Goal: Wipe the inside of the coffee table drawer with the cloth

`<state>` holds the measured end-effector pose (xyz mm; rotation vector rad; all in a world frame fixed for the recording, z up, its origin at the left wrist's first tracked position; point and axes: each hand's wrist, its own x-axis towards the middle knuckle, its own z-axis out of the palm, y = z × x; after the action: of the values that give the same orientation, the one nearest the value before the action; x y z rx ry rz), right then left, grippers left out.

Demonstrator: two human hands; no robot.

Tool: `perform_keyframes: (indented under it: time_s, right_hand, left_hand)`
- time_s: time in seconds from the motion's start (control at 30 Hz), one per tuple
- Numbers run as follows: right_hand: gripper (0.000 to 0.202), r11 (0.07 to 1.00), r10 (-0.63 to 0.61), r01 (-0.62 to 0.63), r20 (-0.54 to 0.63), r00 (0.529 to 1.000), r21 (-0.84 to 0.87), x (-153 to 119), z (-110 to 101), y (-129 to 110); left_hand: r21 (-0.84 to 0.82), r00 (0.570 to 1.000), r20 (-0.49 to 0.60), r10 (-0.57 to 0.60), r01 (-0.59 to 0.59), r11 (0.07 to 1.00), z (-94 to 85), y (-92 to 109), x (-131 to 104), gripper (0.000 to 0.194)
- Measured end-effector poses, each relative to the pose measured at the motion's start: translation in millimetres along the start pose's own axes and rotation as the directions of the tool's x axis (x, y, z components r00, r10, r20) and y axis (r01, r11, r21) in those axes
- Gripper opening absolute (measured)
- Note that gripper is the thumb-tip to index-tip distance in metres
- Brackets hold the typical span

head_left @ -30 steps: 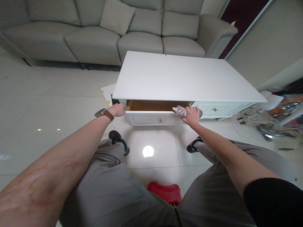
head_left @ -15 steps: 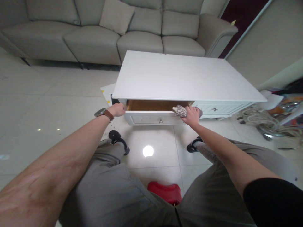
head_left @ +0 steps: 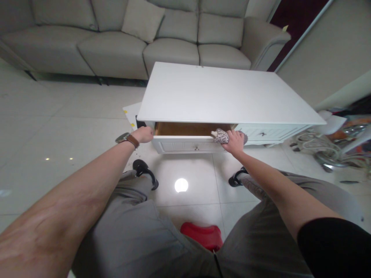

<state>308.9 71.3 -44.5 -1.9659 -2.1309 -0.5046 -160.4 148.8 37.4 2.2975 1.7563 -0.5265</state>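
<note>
A white coffee table (head_left: pixel 220 94) has its left front drawer (head_left: pixel 179 146) pulled partly out, and bare brown wood shows inside. My left hand (head_left: pixel 144 134), below a wristwatch, is closed at the drawer's left front corner, its fingers curled against the edge. At the drawer's right front corner, my right hand (head_left: pixel 234 142) is wrapped round a grey-and-white patterned cloth (head_left: pixel 220 136). One end of the cloth sticks out left of the hand over the drawer front, the other on the right.
Behind the table runs a grey sofa (head_left: pixel 174 52). The second drawer (head_left: pixel 257 133) is closed. Coiled cables (head_left: pixel 310 141) and clutter lie at the right. A red seat (head_left: pixel 202 236) shows between my legs, and a white board (head_left: pixel 130 112) leans left of the table.
</note>
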Motion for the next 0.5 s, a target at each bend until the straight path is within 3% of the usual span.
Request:
perform_keyframes:
  time_s: [0.5]
  right_hand:
    - [0.051, 0.999, 0.009, -0.009, -0.001, 1.0, 0.038, -0.8, 0.2, 0.4]
  left_hand:
    - [-0.028, 1.0, -0.01, -0.01, 0.01, 1.0, -0.6, 0.7, -1.6, 0.042]
